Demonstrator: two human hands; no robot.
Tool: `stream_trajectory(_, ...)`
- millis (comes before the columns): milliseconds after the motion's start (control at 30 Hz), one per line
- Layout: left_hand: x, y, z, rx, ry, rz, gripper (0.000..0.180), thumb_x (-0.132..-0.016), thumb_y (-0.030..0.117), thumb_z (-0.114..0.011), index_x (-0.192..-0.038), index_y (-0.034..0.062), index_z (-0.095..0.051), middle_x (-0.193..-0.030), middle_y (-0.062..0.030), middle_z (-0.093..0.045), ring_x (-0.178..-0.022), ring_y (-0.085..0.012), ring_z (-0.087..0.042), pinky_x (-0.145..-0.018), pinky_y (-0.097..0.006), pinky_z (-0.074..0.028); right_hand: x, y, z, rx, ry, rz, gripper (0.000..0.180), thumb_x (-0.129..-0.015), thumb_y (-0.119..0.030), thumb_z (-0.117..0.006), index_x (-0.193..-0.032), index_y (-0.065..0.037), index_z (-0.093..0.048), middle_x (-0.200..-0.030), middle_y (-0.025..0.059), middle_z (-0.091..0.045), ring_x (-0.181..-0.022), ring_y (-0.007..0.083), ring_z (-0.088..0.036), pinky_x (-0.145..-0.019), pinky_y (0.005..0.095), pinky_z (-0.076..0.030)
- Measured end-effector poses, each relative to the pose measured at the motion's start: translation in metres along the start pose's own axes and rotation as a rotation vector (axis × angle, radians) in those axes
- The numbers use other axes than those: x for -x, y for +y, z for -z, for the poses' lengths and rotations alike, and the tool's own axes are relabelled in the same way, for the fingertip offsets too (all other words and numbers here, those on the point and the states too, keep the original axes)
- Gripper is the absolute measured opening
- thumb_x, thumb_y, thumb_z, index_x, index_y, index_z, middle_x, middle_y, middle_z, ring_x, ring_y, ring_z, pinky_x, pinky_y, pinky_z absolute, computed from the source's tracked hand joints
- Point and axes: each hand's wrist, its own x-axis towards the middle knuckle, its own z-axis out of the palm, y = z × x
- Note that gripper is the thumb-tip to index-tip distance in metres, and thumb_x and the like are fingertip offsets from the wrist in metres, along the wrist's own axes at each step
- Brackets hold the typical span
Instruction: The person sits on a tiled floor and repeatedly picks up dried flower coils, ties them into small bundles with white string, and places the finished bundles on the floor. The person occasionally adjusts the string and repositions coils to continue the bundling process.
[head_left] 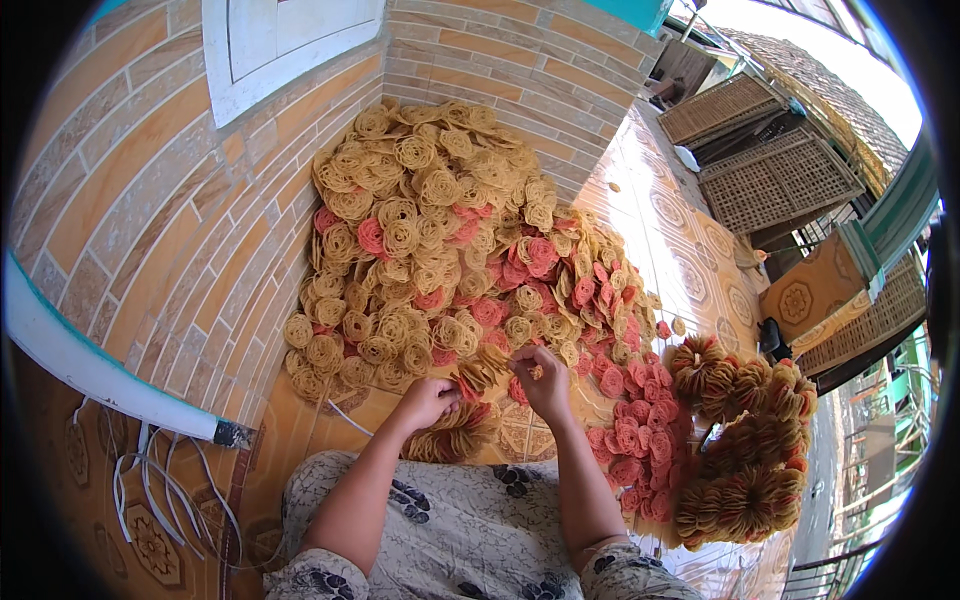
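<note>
My left hand is closed at the left end of a short row of tan and pink lacy coiled crackers. At the row's right end, my right hand pinches with bent fingers near the last tan ones. No string through the row can be made out. Below my left hand, a fuller bundle of tan crackers rests against my patterned clothing. Just beyond both hands spreads a large heap of tan crackers, with pink crackers mixed in.
Loose pink crackers lie right of my right arm, beside tied-looking bundles. A brick-patterned wall borders the heap. White strips hang at the left, and one white strip lies on the tiles. Woven racks lean at the far right.
</note>
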Motion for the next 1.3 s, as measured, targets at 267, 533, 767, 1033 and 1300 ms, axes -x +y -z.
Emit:
stream_trajectory(267,-0.001,0.003,0.000,-0.171,0.017,-0.069,0.014,-0.090,0.010,-0.057,-0.092,-0.0021,-0.065,-0.073,-0.0044,-0.067,-0.064,-0.0128,-0.059,-0.064,-0.028,-0.047,-0.005,-0.005,-0.005,-0.299,-0.050,-0.362,0.024,-0.088,-0.020,-0.066,-0.095,0.003,-0.065,-0.087,0.0060,-0.061,-0.083,0.0125,-0.056,-0.071,0.0268,-0.045)
stream_trajectory(533,0.031,0.081,0.012,-0.065,0.324,-0.536,0.043,-0.090,0.018,-0.059,-0.129,0.0028,-0.049,-0.121,-0.0181,-0.059,-0.115,-0.0272,-0.055,-0.097,-0.036,-0.042,0.001,-0.079,0.010,0.144,0.012,0.176,0.006,-0.085,-0.007,-0.063,-0.086,-0.003,-0.059,-0.087,0.0093,-0.062,-0.082,0.0271,-0.056,-0.075,0.0346,-0.041)
stream_trajectory(767,0.041,0.098,-0.007,-0.172,0.144,-0.446,0.021,-0.092,0.016,-0.058,-0.104,0.0007,-0.065,-0.090,-0.0136,-0.067,-0.084,-0.0187,-0.064,-0.073,-0.030,-0.048,0.004,-0.094,0.007,-0.082,0.158,0.021,0.011,-0.086,-0.002,-0.060,-0.095,-0.001,-0.054,-0.085,0.0104,-0.062,-0.083,0.0285,-0.057,-0.076,0.0352,-0.043)
stream_trajectory(1033,0.012,0.023,0.046,0.081,0.557,-0.294,0.017,-0.091,0.010,-0.058,-0.098,-0.0011,-0.068,-0.087,-0.0082,-0.070,-0.079,-0.0108,-0.065,-0.071,-0.023,-0.050,0.021,0.004,-0.018,0.447,-0.470,-0.240,0.042,-0.082,-0.023,-0.070,-0.116,-0.006,-0.053,-0.108,0.0163,-0.059,-0.098,0.0269,-0.058,-0.084,0.0350,-0.047)
stream_trajectory(1300,0.008,0.012,0.056,0.074,0.586,-0.160,0.019,-0.092,0.013,-0.058,-0.095,-0.0047,-0.065,-0.086,-0.0124,-0.070,-0.085,-0.0159,-0.068,-0.069,-0.025,-0.050,0.033,0.058,-0.005,0.457,-0.775,-0.380,0.046,-0.071,-0.032,-0.076,-0.104,-0.006,-0.060,-0.098,0.0187,-0.065,-0.097,0.0314,-0.062,-0.082,0.0421,-0.048)
